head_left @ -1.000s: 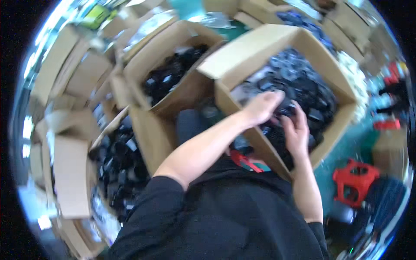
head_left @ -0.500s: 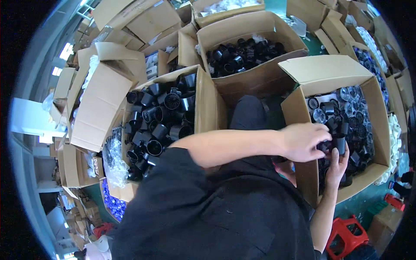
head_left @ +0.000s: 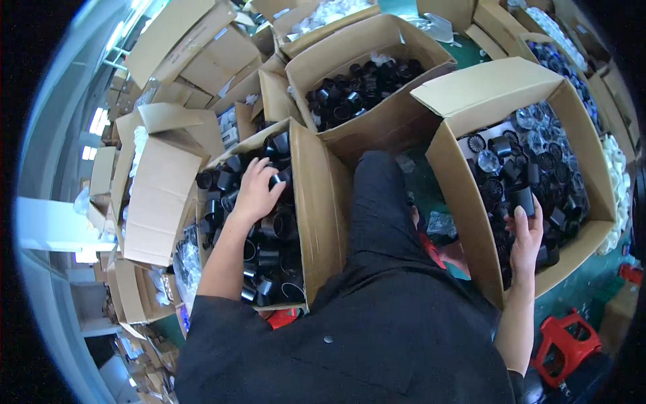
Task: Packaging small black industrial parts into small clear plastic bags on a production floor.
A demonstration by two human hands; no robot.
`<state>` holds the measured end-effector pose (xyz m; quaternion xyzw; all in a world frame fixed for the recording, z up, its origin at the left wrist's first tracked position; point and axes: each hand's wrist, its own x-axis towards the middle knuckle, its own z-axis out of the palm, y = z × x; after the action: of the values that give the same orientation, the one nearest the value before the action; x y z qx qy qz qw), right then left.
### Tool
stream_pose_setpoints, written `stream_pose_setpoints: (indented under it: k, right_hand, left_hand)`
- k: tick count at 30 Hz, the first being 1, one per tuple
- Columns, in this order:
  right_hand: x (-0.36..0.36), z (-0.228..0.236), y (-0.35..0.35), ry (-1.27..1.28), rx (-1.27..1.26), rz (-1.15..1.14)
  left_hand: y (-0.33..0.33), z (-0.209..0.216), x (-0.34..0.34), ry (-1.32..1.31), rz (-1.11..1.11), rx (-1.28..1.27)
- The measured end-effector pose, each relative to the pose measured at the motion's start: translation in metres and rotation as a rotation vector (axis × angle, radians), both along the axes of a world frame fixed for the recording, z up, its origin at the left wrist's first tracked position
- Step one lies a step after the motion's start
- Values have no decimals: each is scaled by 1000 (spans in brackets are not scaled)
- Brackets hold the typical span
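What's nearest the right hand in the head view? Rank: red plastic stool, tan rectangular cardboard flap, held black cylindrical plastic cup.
1. Black cylindrical plastic cup: in the right hand.
2. Red plastic stool: lower right.
3. Tan rectangular cardboard flap: far left.

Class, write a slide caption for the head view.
Left hand among black cups in left box; right hand holding a black cup at right box.

Apparently a factory workshop or storeroom

Open brown cardboard cartons (head_left: 323,215) hold heaped black cylindrical parts (head_left: 269,256) and clear rounded pieces (head_left: 528,120); tan cardboard boxes (head_left: 219,64) crowd the background; a red plastic stool (head_left: 568,345) stands on the green floor (head_left: 425,185).
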<state>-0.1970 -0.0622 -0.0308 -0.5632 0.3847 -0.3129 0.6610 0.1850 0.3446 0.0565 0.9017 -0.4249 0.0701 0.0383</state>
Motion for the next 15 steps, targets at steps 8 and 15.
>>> stream_pose_setpoints:
  k: [8, 15]
  right_hand:
    - [0, 8, 1, -31, 53, -47]
    - [-2, 9, -1, -54, 40, -80]
  left_hand:
    - [-86, 56, -52, 703, -81, -907]
    - [-166, 66, -98, 495, -691, -813]
